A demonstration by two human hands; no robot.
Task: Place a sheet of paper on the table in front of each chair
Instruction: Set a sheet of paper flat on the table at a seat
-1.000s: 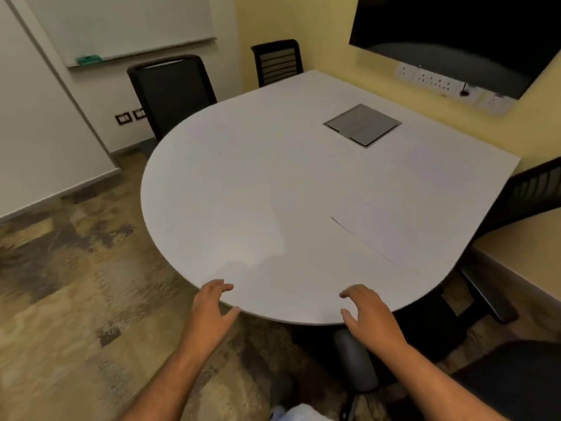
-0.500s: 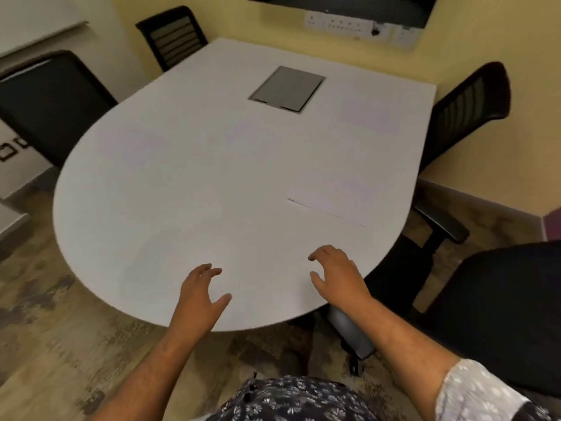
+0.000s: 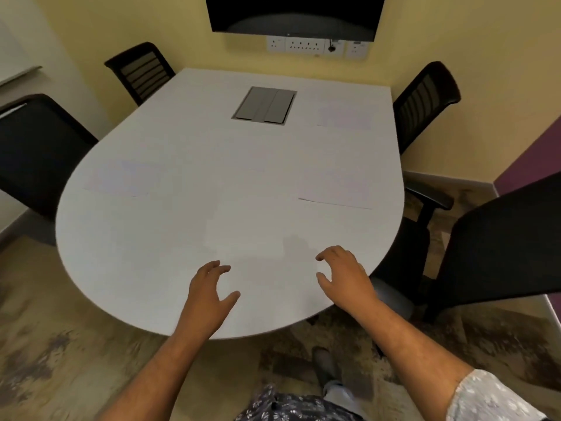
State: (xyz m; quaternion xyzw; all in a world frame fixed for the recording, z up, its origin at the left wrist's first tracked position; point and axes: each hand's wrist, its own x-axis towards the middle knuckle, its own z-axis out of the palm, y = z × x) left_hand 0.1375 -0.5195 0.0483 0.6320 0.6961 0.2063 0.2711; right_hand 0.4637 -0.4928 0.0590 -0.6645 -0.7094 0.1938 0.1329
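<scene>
Sheets of paper [image 3: 334,189]: four visible; chairs [image 3: 425,101]: five.

Sheets [image 3: 337,189] on table [image 3: 182,238] between chairs [image 3: 425,101]

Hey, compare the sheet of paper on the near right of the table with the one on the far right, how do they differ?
The near-right sheet shows a dark shadow line along its near edge, as if slightly lifted; the far-right sheet shows none and looks flat. The near-right sheet is almost as pale as the table, while the far-right sheet has a faint lilac tint. The near one lies closer to both hands. Both are pale sheets lying near the table's right edge, touched by neither hand.
</scene>
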